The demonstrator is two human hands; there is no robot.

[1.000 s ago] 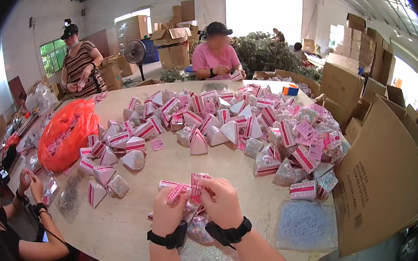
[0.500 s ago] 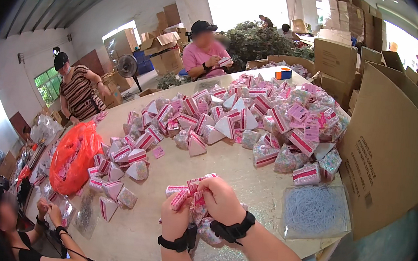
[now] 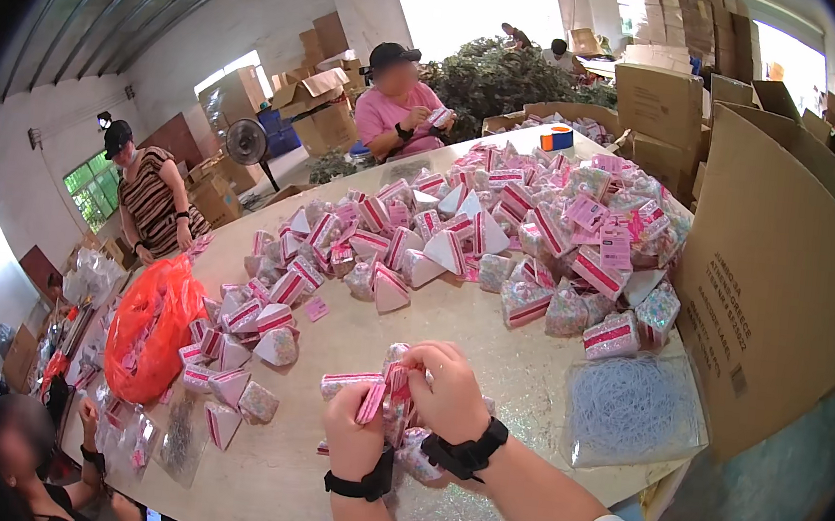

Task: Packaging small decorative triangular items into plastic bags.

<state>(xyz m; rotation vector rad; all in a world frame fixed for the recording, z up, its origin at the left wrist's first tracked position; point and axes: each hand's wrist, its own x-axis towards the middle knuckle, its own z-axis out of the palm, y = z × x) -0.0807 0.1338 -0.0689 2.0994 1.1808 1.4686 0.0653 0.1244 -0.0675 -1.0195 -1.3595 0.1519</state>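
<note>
Both my hands are closed at the near middle of the table, close together. My left hand grips a small stack of pink cards standing up from the fingers. My right hand pinches at a pink and white cake-slice ornament just beside them; the fingers hide part of it. More wedge-shaped ornaments lie under and around my hands, one left of the cards and a glittery one by my right wrist.
A heap of ornaments with loose pink cards covers the far table. A clear bag of pale shreds lies right, beside a tall cardboard box. A red plastic bag stands left. Three people are around the table.
My right fingers have lifted and shifted a little right, and the cards in my left hand now stand more upright. At the lower left, a co-worker's hands have moved apart.
</note>
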